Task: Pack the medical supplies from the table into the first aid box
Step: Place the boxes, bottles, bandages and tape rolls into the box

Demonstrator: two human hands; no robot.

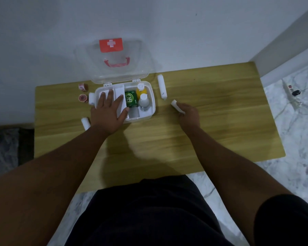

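Both bare arms reach forward, away from the body. The left hand point(108, 114) lies flat, palm down, with its fingers point(111, 94) spread wide and pointing far. The right hand point(188, 115) is off to the right, its fingers curled tight around a small white roll point(176, 104).

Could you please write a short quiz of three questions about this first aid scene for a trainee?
1. True or false: the lid of the first aid box is open.
2. Which hand grips a white roll? A left, B right.
3. What colour is the carton in the box?

Key: 1 true. 2 B: the right hand grips it, the left hand lies flat over the box. 3 green.
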